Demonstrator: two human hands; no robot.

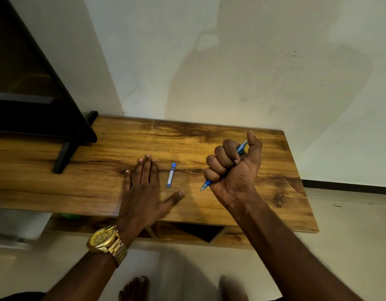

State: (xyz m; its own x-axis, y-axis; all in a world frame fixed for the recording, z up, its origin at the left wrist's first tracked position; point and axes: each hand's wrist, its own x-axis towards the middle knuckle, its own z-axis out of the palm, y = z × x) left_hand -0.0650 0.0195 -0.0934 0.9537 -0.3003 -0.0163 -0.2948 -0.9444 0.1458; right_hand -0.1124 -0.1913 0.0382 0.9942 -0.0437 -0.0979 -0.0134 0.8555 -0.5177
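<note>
My right hand is curled in a fist round a blue mechanical pencil, held above the wooden table. The pencil's tip pokes out below the fist toward me, and its back end sticks out beside the thumb. A small blue lead case lies flat on the table between my hands. My left hand rests flat on the table just left of the case, fingers straight and thumb spread out below it. A gold watch sits on my left wrist.
A black stand of a dark screen rests on the table's left part. The white wall runs behind the table. An open shelf compartment shows under the tabletop. My bare feet are on the tiled floor below.
</note>
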